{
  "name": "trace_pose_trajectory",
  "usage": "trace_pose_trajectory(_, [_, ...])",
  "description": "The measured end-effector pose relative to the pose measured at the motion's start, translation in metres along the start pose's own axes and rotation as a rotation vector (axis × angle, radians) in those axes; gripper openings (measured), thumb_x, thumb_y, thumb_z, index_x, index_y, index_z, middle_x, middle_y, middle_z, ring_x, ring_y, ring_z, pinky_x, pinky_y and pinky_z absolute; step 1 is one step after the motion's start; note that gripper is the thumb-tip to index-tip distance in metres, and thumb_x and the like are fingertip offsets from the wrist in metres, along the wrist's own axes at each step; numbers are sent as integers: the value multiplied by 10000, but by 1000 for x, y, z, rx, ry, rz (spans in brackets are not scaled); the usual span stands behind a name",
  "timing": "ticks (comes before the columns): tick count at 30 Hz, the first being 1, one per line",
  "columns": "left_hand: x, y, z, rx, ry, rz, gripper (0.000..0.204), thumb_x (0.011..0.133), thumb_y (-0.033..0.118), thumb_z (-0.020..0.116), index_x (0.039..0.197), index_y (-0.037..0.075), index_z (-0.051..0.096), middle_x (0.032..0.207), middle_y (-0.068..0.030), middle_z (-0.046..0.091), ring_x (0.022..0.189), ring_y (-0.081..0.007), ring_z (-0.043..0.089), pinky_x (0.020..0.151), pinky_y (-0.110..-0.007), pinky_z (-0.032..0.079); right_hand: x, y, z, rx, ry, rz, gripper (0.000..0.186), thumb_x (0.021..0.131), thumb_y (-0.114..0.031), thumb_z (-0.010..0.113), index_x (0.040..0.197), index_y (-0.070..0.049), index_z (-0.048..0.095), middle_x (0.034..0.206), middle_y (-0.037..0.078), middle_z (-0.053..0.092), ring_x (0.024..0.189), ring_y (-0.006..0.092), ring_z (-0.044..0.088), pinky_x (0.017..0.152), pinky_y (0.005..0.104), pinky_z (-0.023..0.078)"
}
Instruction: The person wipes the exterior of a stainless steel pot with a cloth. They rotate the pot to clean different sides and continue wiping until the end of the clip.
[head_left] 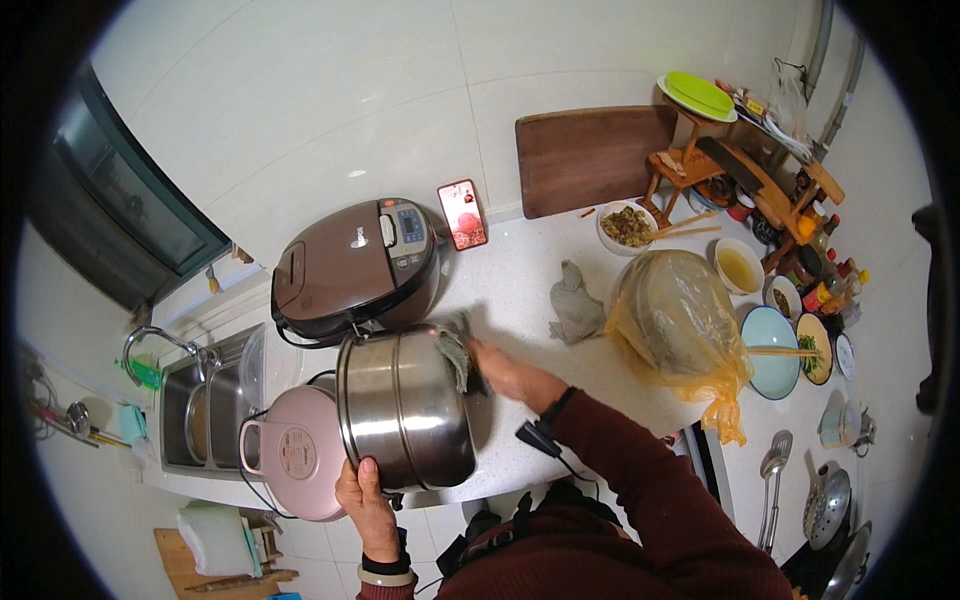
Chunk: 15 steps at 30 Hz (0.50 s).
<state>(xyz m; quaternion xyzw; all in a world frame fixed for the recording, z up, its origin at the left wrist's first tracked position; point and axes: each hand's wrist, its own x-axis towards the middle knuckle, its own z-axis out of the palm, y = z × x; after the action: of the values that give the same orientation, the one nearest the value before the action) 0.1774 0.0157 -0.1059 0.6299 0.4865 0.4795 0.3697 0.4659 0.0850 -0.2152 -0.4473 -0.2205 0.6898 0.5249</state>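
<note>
A shiny stainless steel pot (400,400) is tipped on its side above the front of the counter. My left hand (368,505) grips the pot's near edge, thumb laid along the metal. At the pot's far right side, my right hand (510,372) presses a grey-green cloth (455,350) against the steel. That hand is slightly smeared by motion, and its fingers are partly hidden behind the cloth. Left of the pot sits a pink round appliance (296,452) with a handle. Behind it stands a brown rice cooker (350,260).
A second grey cloth (575,305) lies on the counter (520,270). To its right is a yellow plastic bag (680,320) over a rounded thing. Bowls such as a pale blue one (770,335) stand farther right. A phone (463,215) leans on the wall; a double sink (205,400) is left.
</note>
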Motion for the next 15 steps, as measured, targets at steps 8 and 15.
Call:
trace_pose_trajectory(8, [-1,5,4,-9,13,-11,395,1109,340,613,869,34,546,753,48,433,726,-92,353,627,-299,295,-144,73,-16,-1084,-354,-685,257,1033,-35,481,1271,37,547,1346,232,563,1271,340,540,1107,446,411])
trace_pose_trajectory(15, [1,8,-3,5,-34,-7,396,1112,341,609,872,32,550,763,35,450,727,-101,365,638,-292,316,-191,35,51,-516,-351,-410,387,1011,16,564,1398,21,557,1481,192,509,1335,335,545,1153,432,414])
